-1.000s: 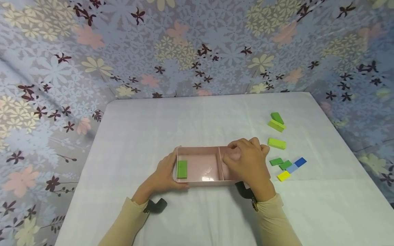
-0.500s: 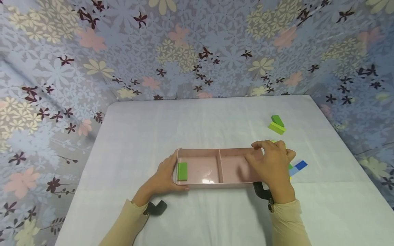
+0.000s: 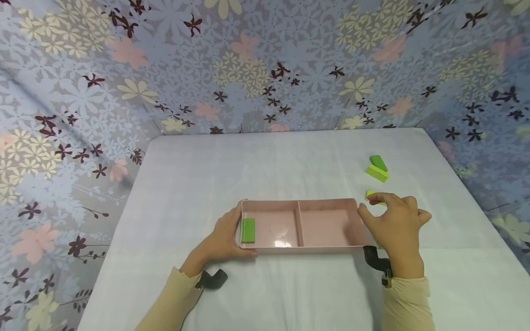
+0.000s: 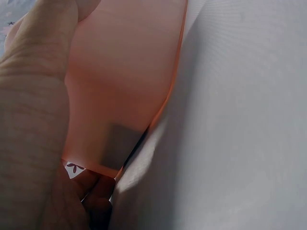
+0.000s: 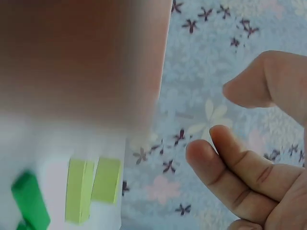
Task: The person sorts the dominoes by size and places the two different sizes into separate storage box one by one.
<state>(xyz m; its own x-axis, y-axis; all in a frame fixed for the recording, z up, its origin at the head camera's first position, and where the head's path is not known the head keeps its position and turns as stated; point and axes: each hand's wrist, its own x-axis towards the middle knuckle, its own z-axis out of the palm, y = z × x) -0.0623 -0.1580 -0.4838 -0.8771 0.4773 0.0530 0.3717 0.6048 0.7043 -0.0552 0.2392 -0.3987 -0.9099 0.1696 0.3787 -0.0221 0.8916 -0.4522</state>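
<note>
My left hand (image 3: 225, 235) grips the left end of a pink box (image 3: 269, 250) with two compartments, the thumb along its front side. Inside the left compartment, against the end wall, lies a green block (image 3: 248, 230). My right hand (image 3: 396, 225) is just past the box's right end, thumb and fingertips apart. In the right wrist view nothing sits between the thumb and fingers (image 5: 206, 160). Behind its fingertips a lime block (image 3: 372, 193) is partly covered. The smaller blue, yellow and green blocks are hidden by this hand.
Farther back on the right, a green block (image 3: 378, 162) touches a lime block (image 3: 377, 173). All of it rests on a table with a white cloth (image 3: 248, 165). Flowered fabric (image 3: 265, 69) hangs behind the table and at both sides.
My right hand has moved right, from over the box's right compartment to beyond its right end, over the loose blocks. The left hand keeps its grip on the box.
</note>
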